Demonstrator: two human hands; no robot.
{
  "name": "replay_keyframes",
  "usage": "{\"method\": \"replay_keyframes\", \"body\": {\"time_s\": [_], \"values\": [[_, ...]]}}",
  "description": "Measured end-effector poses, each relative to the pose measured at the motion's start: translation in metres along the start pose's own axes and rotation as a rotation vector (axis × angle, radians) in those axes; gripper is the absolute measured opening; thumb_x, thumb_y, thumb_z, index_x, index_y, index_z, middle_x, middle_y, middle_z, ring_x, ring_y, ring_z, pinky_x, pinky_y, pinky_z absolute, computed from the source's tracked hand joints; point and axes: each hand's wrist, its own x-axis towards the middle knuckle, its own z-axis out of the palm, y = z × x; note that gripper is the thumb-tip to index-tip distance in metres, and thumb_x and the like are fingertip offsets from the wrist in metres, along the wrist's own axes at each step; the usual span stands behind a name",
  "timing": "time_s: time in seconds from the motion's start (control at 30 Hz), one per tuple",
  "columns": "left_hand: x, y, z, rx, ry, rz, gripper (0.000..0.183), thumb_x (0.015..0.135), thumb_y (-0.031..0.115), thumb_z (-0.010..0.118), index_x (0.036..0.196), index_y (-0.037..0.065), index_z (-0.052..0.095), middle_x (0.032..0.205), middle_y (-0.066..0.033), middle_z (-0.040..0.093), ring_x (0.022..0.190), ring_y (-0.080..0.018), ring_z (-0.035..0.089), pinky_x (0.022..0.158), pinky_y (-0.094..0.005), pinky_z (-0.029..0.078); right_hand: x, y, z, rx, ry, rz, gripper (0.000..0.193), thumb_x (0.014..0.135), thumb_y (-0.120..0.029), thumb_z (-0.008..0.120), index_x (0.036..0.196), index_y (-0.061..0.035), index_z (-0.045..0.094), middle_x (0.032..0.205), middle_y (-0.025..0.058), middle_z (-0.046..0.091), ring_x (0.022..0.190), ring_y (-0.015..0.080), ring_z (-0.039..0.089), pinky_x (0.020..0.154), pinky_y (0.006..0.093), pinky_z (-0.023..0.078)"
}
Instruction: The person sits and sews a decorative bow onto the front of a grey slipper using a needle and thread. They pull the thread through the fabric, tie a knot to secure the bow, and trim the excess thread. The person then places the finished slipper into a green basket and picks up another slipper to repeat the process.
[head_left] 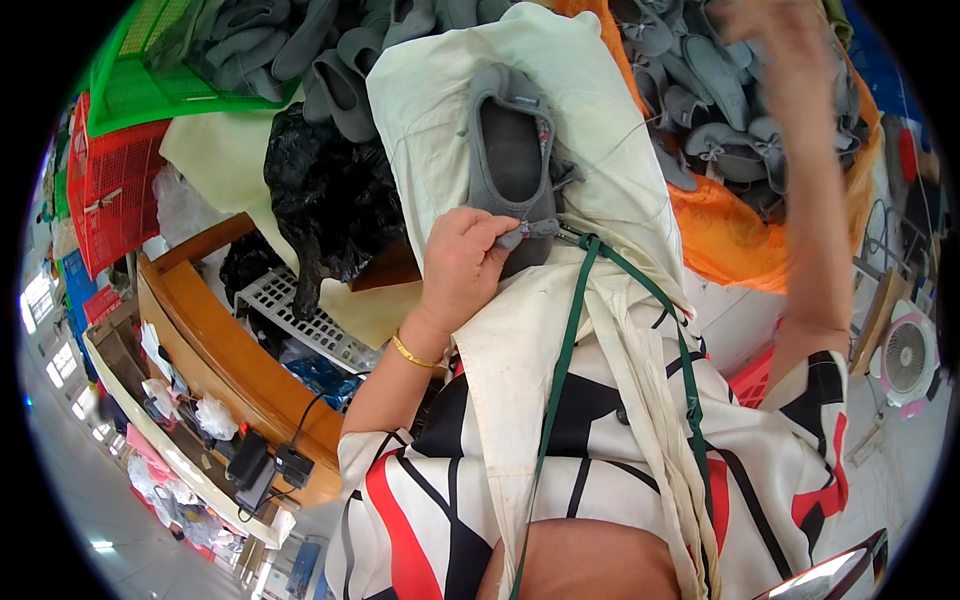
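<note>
A grey slip-on shoe [512, 150] lies sole down on the cream cloth [620, 200] over my lap, its opening facing up. My left hand [465, 262] is closed at its near end, thumb and forefinger pinching a small grey bow [535, 229] against the toe. A second grey bow-like piece [568, 172] shows beside the shoe's right side. My right hand [780, 40] is raised far out to the upper right, above a pile of grey shoes [715, 80]; motion smears its fingers. A thin thread-like line runs from near the shoe toward the upper right.
An orange sack [735, 245] holds the right-hand pile. At the upper left, a green basket [120, 100] holds more grey shoes, near a red crate [115, 180]. A black plastic bag [330, 190], wooden furniture [250, 370] and a white fan [908, 352] stand around. Green straps [565, 380] cross my apron.
</note>
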Motion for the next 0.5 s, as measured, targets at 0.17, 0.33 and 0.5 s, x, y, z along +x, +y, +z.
{"method": "replay_keyframes", "body": {"time_s": [0.17,0.33,0.5], "values": [[0.007,-0.003,-0.013,-0.074,-0.108,-0.067,0.02,0.073,-0.002,0.071,0.092,0.004,0.07,0.083,-0.0105,0.061,0.079,-0.0305,0.059,0.07,-0.0387,0.047,-0.101,0.011,0.128,-0.305,-0.76,-0.272,0.015,0.083,-0.009,0.068,0.097,-0.0077,0.065,0.094,0.0074,0.061,0.097,0.0254,0.061,0.082,0.0364,0.052],[0.012,-0.01,-0.016,-0.077,-0.155,-0.055,0.017,0.075,-0.003,0.07,0.091,0.002,0.07,0.081,-0.0118,0.06,0.076,-0.0312,0.059,0.068,-0.0386,0.047,-0.111,0.01,0.157,-0.411,-0.902,-0.511,0.013,0.075,-0.014,0.067,0.084,-0.0088,0.059,0.082,0.0043,0.053,0.087,0.0221,0.057,0.076,0.034,0.049],[0.014,-0.008,-0.018,-0.114,-0.181,-0.119,0.014,0.08,0.0,0.069,0.094,0.002,0.069,0.082,-0.0111,0.059,0.076,-0.0275,0.058,0.067,-0.0346,0.047,-0.097,0.007,0.156,-0.457,-0.889,-0.643,0.012,0.073,-0.015,0.065,0.081,-0.0095,0.059,0.081,0.0039,0.053,0.083,0.022,0.057,0.073,0.0329,0.05]]}}
